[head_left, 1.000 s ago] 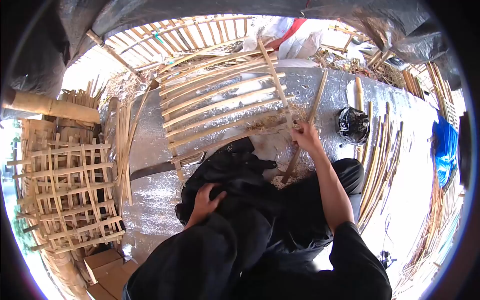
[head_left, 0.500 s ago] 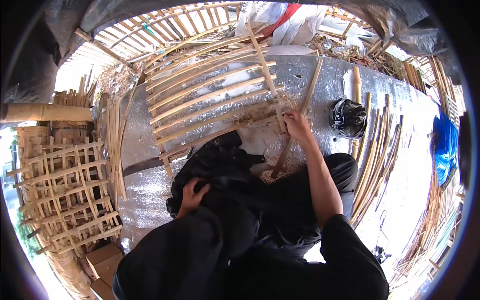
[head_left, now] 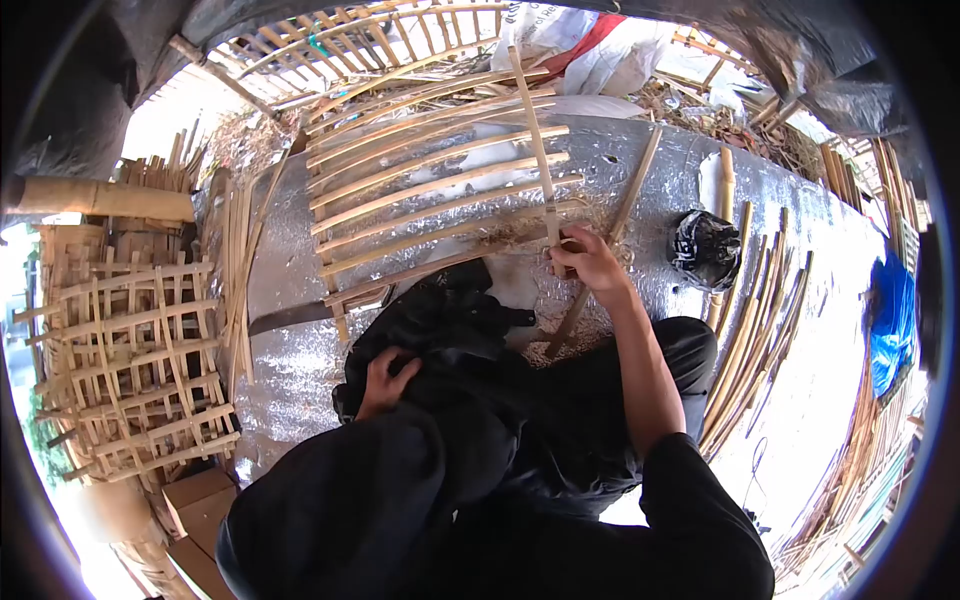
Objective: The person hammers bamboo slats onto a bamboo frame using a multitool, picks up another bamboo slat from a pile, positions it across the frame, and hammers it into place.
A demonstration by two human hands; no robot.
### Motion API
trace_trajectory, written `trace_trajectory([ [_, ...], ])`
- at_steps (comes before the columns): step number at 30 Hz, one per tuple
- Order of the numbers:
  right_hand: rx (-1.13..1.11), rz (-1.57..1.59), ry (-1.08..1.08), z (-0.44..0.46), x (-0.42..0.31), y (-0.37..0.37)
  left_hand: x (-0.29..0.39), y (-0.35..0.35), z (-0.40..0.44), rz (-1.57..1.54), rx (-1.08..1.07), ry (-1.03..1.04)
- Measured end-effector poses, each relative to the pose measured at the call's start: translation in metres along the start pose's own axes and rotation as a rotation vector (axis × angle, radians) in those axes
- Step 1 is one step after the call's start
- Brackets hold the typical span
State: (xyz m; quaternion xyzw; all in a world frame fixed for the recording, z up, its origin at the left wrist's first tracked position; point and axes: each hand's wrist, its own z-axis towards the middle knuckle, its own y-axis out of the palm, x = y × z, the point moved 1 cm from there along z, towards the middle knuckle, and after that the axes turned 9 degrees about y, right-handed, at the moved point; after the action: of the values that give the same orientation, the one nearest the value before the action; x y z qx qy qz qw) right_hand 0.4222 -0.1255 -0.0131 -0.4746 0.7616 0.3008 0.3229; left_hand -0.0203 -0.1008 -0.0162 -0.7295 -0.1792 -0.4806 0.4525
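Observation:
My right hand (head_left: 592, 265) is closed, thumb and fingers pinching the near end of a bamboo strip (head_left: 540, 160). This strip lies across the right ends of several split-bamboo slats (head_left: 430, 190), spaced out in a row. At their left ends another upright strip partly shows beneath them. My left hand (head_left: 385, 382) rests on the black cloth (head_left: 440, 310) over my leg, thumb apart from the loosely bent fingers, with nothing visible in it. A dark, flat blade-like piece (head_left: 290, 318) lies left of the nearest slat.
A black plastic bag (head_left: 705, 250) sits to the right, beside loose bamboo strips (head_left: 765, 320). At left stands a woven bamboo lattice (head_left: 130, 365) above cardboard boxes (head_left: 200, 505). A silvery sheet (head_left: 290, 370) covers the ground. White sacks (head_left: 610, 60) and a blue plastic sheet (head_left: 890, 320) lie farther off.
My right hand has shifted the near end of the strip leftward, so it stands straighter across the slats. My left hand stays on the cloth. The whole view has shifted slightly.

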Motion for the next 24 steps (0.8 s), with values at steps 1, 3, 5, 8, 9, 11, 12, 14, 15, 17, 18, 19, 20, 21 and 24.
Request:
trace_trajectory([
  [1,-0.053,-0.040,-0.029,0.005,0.004,-0.003,0.001,-0.001,0.000,-0.002,0.013,-0.003],
  [3,-0.031,-0.111,-0.050,0.008,0.014,-0.006,0.005,0.000,0.002,-0.022,-0.011,0.006],
  [5,-0.084,-0.228,-0.059,0.019,0.026,-0.012,0.011,-0.002,0.001,0.039,0.017,-0.002],
  [8,-0.140,-0.193,-0.018,0.018,0.026,-0.010,0.011,-0.012,-0.002,-0.135,0.148,-0.021],
  [9,-0.103,-0.215,0.014,0.021,0.032,-0.018,0.002,-0.017,-0.004,-0.246,0.211,-0.054],
  [11,0.036,-0.557,-0.035,0.053,0.065,-0.046,-0.013,-0.045,-0.003,-0.440,0.381,0.004],
  [12,0.112,-0.727,-0.066,0.063,0.076,-0.051,-0.012,-0.077,0.000,-0.347,0.429,-0.213],
  [14,0.179,-1.006,-0.236,0.031,0.057,-0.028,-0.050,-0.144,0.001,-0.108,0.701,-0.124],
  [15,0.219,-1.140,-0.326,0.015,0.041,-0.008,-0.074,-0.182,0.004,0.179,0.783,-0.083],
  [17,0.362,-1.048,-0.202,0.012,0.030,0.011,-0.121,-0.247,-0.001,0.475,0.919,-0.095],
  [18,0.356,-1.054,-0.190,0.015,0.032,0.008,-0.139,-0.276,-0.006,0.490,0.960,-0.287],
  [19,0.354,-1.063,-0.175,0.016,0.032,0.006,-0.155,-0.298,-0.015,0.642,0.938,-0.322],
  [20,0.344,-1.048,-0.156,0.017,0.031,0.006,-0.176,-0.318,-0.022,0.718,0.868,-0.461],
  [21,0.370,-1.048,-0.173,0.012,0.028,0.011,-0.182,-0.333,-0.024,0.697,0.753,-0.596],
  [24,0.440,-1.062,-0.250,0.005,0.023,0.018,-0.197,-0.325,-0.024,0.790,0.692,-0.728],
])
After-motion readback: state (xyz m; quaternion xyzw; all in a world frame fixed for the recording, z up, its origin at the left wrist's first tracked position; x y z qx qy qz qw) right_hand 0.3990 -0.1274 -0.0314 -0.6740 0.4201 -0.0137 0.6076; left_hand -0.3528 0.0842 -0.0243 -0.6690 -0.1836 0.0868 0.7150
